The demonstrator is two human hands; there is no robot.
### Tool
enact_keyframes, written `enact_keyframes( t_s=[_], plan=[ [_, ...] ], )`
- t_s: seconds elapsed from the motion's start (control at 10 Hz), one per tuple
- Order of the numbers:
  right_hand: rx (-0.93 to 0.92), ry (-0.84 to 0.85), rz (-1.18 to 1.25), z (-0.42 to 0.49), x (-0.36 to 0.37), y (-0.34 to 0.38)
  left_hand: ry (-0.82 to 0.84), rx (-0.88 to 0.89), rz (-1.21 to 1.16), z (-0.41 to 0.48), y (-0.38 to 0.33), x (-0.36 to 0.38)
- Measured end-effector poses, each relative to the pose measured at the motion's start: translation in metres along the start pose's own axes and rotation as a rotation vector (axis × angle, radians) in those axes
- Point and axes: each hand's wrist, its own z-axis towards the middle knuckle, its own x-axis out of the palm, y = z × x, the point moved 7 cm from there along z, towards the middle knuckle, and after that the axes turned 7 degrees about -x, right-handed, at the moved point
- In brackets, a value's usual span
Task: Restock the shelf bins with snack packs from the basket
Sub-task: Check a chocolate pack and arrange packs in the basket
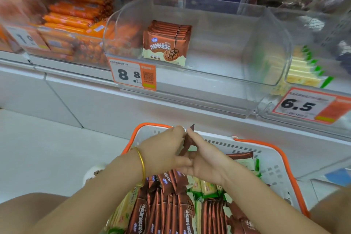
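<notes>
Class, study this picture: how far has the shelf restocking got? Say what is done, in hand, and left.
Done: a short row of shelved packs stands in the clear bin, mostly bare. In hand: left hand and right hand hold a brown pack over the basket. Left: many loose packs, brown and green-edged, fill it.

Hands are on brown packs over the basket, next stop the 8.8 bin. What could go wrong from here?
1. The brown packs are only pinched between the left hand and right hand above the basket; they could fan out and slip.
2. The upright row in the clear bin has bare space on its right, so a nudge may topple it.
3. Green packs lie mixed in; one could ride along.
</notes>
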Motion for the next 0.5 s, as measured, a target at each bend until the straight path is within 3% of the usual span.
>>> enact_keyframes(
  t_s=[0.1,0.2,0.3,0.4,0.5],
  plan=[
    [-0.054,-0.026,-0.102,-0.018,0.003,0.015,-0.176,0.064,-0.18,0.004,0.013,-0.01],
    [-0.286,-0.205,-0.692,-0.047,-0.008,0.049,-0.272,-0.007,-0.556,-0.003,0.041,-0.037],
    [-0.622,-0.107,-0.826,-0.078,0.019,0.093,-0.343,0.033,-0.939,-0.023,0.056,-0.076],
    [-0.828,0.063,-0.679,-0.094,0.053,0.145,-0.375,0.109,-1.167,-0.024,0.059,-0.112],
    [-0.909,0.061,-0.658,-0.089,0.074,0.203,-0.587,0.141,-1.238,-0.016,0.071,-0.15]
  ],
)
